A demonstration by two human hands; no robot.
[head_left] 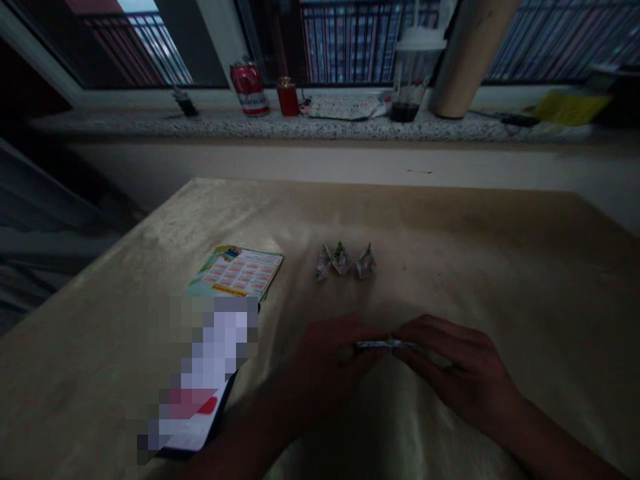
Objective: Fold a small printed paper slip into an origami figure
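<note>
My left hand [327, 357] and my right hand [450, 367] meet at the near middle of the beige table [475, 267]. Both pinch a thin folded piece of printed paper [385, 345], which is held flat between the fingertips. Beyond the hands, three small folded paper figures [346, 261] stand in a row on the table. A stack of printed paper sheets [237, 272] lies to the left of them. A phone with a lit, blurred screen [200, 380] lies at the near left, beside my left forearm.
A stone windowsill [300, 123] runs along the back. On it stand a red can [249, 88], a small red jar [287, 97], a printed sheet [343, 107], a clear lidded cup [413, 77] and a cardboard tube [467, 57]. The room is dim.
</note>
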